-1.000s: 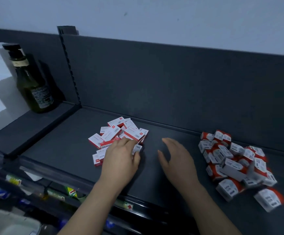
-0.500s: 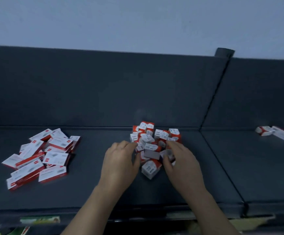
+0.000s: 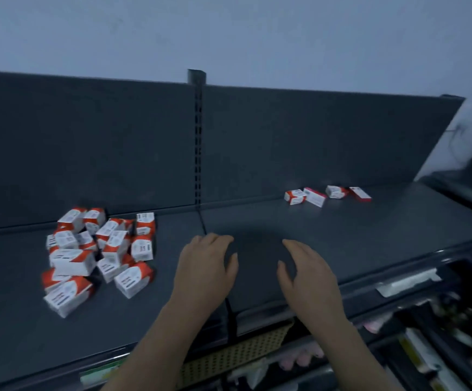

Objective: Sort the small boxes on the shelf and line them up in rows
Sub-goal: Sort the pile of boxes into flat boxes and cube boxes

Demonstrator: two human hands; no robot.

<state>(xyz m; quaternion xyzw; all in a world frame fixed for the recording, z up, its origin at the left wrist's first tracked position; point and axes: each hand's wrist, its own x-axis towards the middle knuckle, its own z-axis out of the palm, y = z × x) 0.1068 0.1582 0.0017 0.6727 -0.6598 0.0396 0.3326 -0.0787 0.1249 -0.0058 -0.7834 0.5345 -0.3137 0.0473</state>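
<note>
left hand (image 3: 205, 266), lower centre of frame: palm down over the dark shelf (image 3: 342, 235), across the seam between two shelf boards. fingers (image 3: 215, 240) loosely curved and close together, thumb out to the right. grips nothing. contact with the shelf surface: cannot tell.

right hand (image 3: 306, 273), just right of the left hand and apart from it: palm down, fingers (image 3: 295, 246) nearly straight and relaxed, thumb spread toward the left hand. holds nothing. contact with the shelf: likewise cannot tell.

pile of small boxes (image 3: 99, 255), left of frame at middle height: red and white, jumbled, tilted at mixed angles, some resting on others, in no rows. lies on the shelf to the left of the left hand, touched by neither hand.

four further boxes (image 3: 326, 195), right of centre, at the rear of the shelf close to the back panel (image 3: 313, 142): side by side in a loose line, well apart from both hands.

slotted upright (image 3: 198, 153), centre of frame: splits the back panel in two.

lower shelves (image 3: 426, 334), bottom right: blurred goods, not identifiable.
</note>
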